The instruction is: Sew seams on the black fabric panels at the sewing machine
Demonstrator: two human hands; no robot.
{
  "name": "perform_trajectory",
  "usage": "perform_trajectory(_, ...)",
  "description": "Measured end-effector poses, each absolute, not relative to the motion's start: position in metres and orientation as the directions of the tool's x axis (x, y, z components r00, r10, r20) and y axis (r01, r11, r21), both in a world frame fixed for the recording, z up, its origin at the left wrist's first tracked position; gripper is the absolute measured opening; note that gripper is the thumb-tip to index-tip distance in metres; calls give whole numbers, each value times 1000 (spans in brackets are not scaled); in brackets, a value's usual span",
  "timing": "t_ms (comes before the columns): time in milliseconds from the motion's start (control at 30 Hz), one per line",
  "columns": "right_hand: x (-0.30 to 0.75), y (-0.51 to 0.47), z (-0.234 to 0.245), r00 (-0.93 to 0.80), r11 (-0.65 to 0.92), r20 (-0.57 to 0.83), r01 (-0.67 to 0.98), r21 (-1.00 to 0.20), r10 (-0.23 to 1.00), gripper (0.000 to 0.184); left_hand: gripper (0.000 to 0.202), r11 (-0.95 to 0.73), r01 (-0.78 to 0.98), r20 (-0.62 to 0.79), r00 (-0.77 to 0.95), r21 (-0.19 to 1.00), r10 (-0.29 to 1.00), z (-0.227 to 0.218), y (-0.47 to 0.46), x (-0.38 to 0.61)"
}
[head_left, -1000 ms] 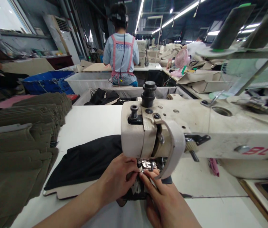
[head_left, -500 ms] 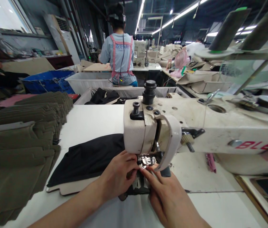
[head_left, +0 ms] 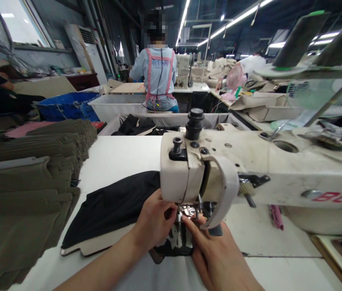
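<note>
A black fabric piece (head_left: 113,204) with a beige border lies on the white table, running from the left toward the needle area of the sewing machine (head_left: 175,178). Close to the metal presser foot (head_left: 189,211), my left hand (head_left: 152,220) has thumb and forefinger pinched at the fabric's edge. The exact grip is partly hidden by the fingers. On the other side of the foot, my right hand (head_left: 215,248) lies low with its fingers stretched forward, the fingertips beside the foot. Below the foot, a worn dark metal plate (head_left: 175,242) shows between my hands.
Olive fabric pieces (head_left: 28,202) are stacked high along the left. Behind the machine stands a bin (head_left: 171,119) with black pieces. A person (head_left: 158,76) in a pink-strapped apron sits farther back. Thread cones (head_left: 299,42) stand at the upper right, and a pink cloth strip (head_left: 276,218) hangs under the machine arm.
The view has shifted slightly, so the scene sits a little farther right and lower. Both hands keep nearly the same place by the presser foot.
</note>
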State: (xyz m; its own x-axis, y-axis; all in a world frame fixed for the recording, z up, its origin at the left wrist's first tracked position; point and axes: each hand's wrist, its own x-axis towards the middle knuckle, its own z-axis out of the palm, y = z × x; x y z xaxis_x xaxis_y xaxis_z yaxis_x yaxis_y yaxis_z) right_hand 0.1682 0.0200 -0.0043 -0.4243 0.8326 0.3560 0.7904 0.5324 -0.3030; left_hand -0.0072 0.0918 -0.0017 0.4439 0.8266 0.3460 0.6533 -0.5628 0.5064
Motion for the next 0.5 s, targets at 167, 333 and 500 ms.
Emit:
perform_trajectory(167,170,18,-3,-421,548,377,758,-353,825,51,20,-582,673,369,453,456,812,-2,101,-6)
perform_trajectory(333,169,18,-7,-425,565,402,746,-352,811,54,19,-592,676,402,441,440,802,-3,99,-8)
perform_trajectory(500,166,27,-28,-406,623,599,755,-205,690,41,18,-586,661,446,396,468,803,-4,100,-11)
